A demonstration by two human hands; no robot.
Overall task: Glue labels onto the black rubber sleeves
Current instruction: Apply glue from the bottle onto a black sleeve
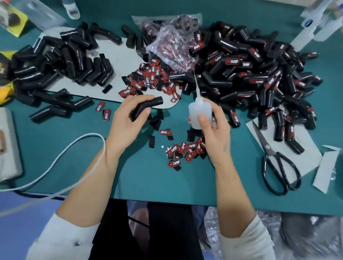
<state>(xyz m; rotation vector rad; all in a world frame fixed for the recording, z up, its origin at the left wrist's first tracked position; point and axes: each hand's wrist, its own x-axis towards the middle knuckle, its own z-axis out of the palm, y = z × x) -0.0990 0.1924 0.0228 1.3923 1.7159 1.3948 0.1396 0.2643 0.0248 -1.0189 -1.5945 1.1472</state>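
The left hand [131, 119], at the centre of the frame, grips a bent black rubber sleeve [146, 107], its long axis slanting from lower left to upper right, the open end aimed toward the other hand. The right hand [212, 129], just to the right, holds a small white glue bottle [199, 111] upright, its thin needle tip pointing up the frame, away from the sleeve. Loose red-and-black labels [182, 151] lie below the right hand, which looks nearer to them. Unlabelled sleeves [65, 64] are heaped at left, labelled sleeves [251, 70] at upper right.

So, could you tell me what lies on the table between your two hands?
In the head view, loose labels lie between the left hand and right hand.
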